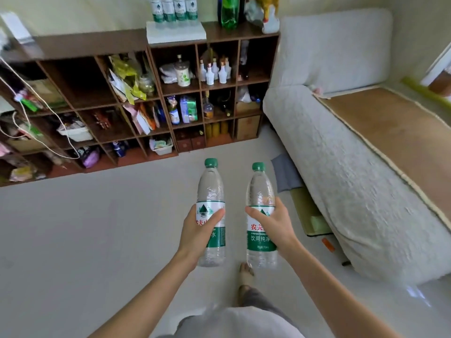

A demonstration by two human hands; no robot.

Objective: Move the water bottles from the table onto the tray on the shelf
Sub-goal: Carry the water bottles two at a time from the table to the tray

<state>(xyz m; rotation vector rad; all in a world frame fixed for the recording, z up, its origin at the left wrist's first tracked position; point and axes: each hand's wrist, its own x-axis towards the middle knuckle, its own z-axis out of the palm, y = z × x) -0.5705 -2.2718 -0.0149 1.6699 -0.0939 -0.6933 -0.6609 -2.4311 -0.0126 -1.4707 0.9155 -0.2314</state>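
A: Above the pale floor (73, 240), which objects did the hands carry?

B: Each held one upright water bottle with a green cap. The left hand (199, 230) gripped the left bottle (211, 191) round its label; the right hand (273, 228) gripped the right bottle (261, 189) likewise. The two bottles stood near each other, apart.

A: Where was the tray?

B: On top of the brown shelf (97, 42), a white tray (175, 34) carried four bottles (174, 9) in a row. A green bottle (229, 12) stood just beside it. A grey sofa (341, 167) lay at right.
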